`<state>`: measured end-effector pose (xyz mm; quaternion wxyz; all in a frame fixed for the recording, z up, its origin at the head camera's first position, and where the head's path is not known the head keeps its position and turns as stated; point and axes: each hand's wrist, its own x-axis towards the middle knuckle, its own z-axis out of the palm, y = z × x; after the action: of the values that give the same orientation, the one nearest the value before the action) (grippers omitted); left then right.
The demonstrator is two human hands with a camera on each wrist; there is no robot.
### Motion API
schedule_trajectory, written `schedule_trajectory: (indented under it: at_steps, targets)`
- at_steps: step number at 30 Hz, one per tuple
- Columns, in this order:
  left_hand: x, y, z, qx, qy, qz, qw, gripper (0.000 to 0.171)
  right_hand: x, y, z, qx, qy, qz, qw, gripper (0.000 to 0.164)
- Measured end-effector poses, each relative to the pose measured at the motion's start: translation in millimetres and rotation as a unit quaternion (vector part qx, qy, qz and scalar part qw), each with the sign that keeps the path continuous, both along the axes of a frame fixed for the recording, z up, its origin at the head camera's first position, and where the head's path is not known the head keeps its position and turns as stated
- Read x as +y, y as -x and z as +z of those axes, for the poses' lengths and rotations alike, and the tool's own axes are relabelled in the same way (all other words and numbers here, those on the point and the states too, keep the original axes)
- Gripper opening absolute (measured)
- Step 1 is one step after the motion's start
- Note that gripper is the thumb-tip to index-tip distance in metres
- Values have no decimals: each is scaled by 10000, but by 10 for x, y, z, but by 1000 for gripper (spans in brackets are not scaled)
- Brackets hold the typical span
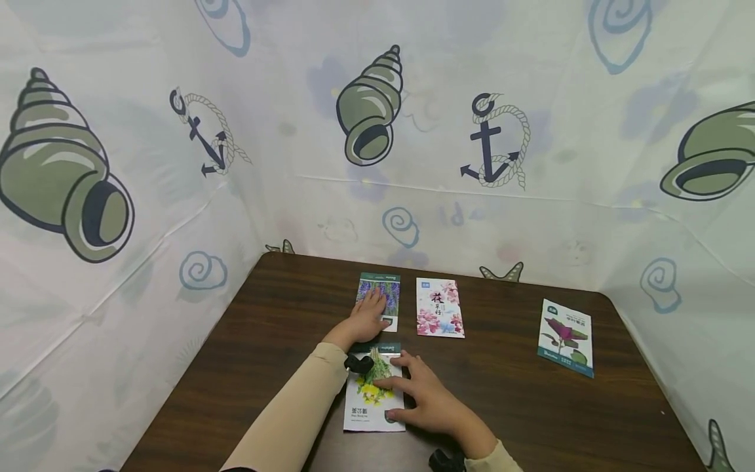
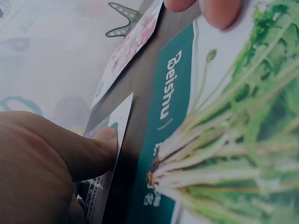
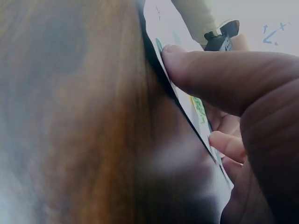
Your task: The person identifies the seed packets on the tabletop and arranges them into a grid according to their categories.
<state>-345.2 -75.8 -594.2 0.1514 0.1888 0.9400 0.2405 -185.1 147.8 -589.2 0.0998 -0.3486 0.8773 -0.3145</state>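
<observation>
My left hand (image 1: 364, 319) rests on a seed packet printed with purple flowers (image 1: 392, 288). In the left wrist view its thumb (image 2: 106, 140) presses near that packet's white edge. Nearer to me, a white seed packet (image 1: 356, 419) shows a green leafy plant with yellow flowers and a dark green band. Over this packet's right side lies my right hand (image 1: 433, 396), fingers spread and loosely bent. Its thumb (image 3: 175, 58) touches the packet's face in the right wrist view. The left forearm passes over the packet's left edge.
A pink-blossom packet (image 1: 440, 308) lies right of the left hand. Farther right is a packet with a dark magenta flower (image 1: 566, 337), slightly turned. The dark wooden table (image 1: 265, 328) meets a patterned cloth (image 1: 295, 216) behind and on both sides.
</observation>
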Motion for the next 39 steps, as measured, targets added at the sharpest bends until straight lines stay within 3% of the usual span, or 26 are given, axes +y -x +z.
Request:
schedule_trajectory:
  at_steps: [14,20,30,34,39]
  targets:
    - [-3,19,-32,37,-6,4,10000,79,9,11,-18,-117,100,-57,9999,54]
    - [-14,15,-61,54,4,10,10000,79,-5,10,-71,-247,-157,-237,9993,55]
    - [-1,-19,-14,73,-40,39,10000,79,5,-9,-19,-120,-102,-34,9999,55]
    - [-4,-13,-15,90,-56,45,9999,79,22,17,-32,-327,166,-61,9993,53]
    - [-2,-17,-7,46,-43,68,10000,80,74,41,-15,-886,665,-169,9937,50]
